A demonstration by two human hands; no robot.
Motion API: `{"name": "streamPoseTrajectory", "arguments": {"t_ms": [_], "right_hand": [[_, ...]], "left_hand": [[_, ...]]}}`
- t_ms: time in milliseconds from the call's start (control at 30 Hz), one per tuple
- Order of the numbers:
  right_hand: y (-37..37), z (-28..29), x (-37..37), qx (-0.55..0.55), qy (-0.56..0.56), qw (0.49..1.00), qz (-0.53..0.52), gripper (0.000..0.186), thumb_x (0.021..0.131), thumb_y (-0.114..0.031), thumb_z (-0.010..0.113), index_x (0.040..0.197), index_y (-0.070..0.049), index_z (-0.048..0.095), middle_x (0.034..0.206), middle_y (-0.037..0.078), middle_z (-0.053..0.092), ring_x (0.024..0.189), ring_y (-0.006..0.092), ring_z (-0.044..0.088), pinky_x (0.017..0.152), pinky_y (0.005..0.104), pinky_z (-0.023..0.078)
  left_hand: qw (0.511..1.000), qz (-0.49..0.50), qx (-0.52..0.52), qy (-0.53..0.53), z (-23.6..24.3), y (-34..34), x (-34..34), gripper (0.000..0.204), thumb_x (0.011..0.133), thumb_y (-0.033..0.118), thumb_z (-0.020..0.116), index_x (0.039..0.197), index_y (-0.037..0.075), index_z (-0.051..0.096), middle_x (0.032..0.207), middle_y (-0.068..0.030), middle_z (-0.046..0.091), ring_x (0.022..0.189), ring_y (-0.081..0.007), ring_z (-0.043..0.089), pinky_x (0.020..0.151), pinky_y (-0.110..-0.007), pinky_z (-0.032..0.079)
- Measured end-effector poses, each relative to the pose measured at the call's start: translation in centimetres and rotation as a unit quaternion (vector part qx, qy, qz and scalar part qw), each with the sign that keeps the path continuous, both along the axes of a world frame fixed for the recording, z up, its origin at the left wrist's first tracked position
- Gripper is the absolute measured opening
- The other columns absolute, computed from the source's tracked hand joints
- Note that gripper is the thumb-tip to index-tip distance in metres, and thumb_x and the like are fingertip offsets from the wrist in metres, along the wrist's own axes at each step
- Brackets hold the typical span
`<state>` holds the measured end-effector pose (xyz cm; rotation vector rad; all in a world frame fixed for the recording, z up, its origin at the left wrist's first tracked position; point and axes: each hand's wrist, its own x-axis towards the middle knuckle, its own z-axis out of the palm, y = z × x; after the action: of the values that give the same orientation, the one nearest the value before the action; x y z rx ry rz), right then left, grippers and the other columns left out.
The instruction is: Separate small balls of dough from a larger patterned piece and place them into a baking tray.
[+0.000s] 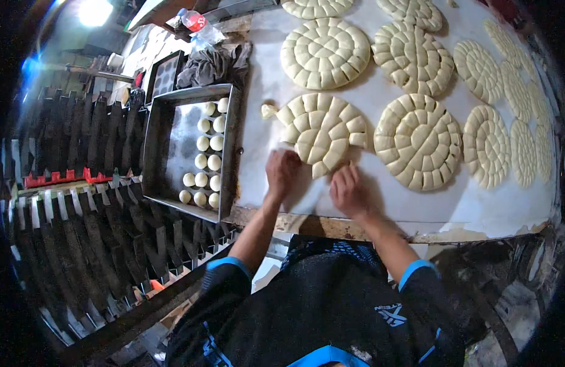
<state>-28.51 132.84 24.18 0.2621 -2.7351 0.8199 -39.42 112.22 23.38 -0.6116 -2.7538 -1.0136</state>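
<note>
A round of pale dough [319,125], cut into segments and incomplete along its lower side, lies on the white work surface [454,211]. My left hand [282,171] is at its lower-left edge, fingers curled and closed; what they hold, if anything, is hidden. My right hand [350,186] rests just below its lower-right edge, fingers loosely bent and slightly apart, with nothing visible in them. A small loose dough piece [268,111] sits at the round's upper left.
Several other segmented rounds [417,140] cover the back and right. On the left are a metal tray [178,147] of dough balls [215,162], a smaller dark tray [166,73], a crumpled grey cloth [203,67] and stacked black slotted objects [87,257].
</note>
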Motion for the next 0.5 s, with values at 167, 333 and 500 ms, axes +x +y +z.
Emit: {"name": "streamPoseTrajectory", "arguments": {"t_ms": [167,333,500], "right_hand": [[4.9,-1.4,4.3,0.023,0.034,0.993,0.113,0.015,0.074,-0.009,0.062,0.083,0.003,0.062,0.086,0.017,0.06,0.092,0.0362,0.058,0.103,0.0525,0.042],[1.7,1.0,-2.4,0.029,0.027,0.998,-0.039,0.011,0.08,-0.006,0.057,0.089,0.001,0.057,0.096,0.022,0.057,0.1,0.0442,0.053,0.093,0.0529,0.042],[-3.0,0.5,0.6,-0.038,-0.012,0.987,-0.157,0.012,0.086,-0.009,0.058,0.093,0.001,0.056,0.101,0.02,0.056,0.103,0.0439,0.051,0.102,0.0527,0.039]], "left_hand": [[0.976,-0.209,-0.051,0.032,-0.7,-7.9,5.3,0.022,0.077,0.012,0.074,0.095,0.008,0.065,0.093,-0.012,0.063,0.092,-0.0358,0.058,0.083,-0.048,0.045],[0.996,-0.045,-0.071,0.033,2.2,-7.3,-1.9,0.02,0.074,0.012,0.074,0.09,0.008,0.062,0.09,-0.0124,0.061,0.091,-0.0325,0.056,0.082,-0.042,0.045],[0.971,-0.15,0.174,-0.061,1.9,-3.3,0.8,0.037,0.071,0.005,0.071,0.106,0.005,0.062,0.104,-0.0134,0.064,0.099,-0.0347,0.059,0.085,-0.044,0.049]]}}
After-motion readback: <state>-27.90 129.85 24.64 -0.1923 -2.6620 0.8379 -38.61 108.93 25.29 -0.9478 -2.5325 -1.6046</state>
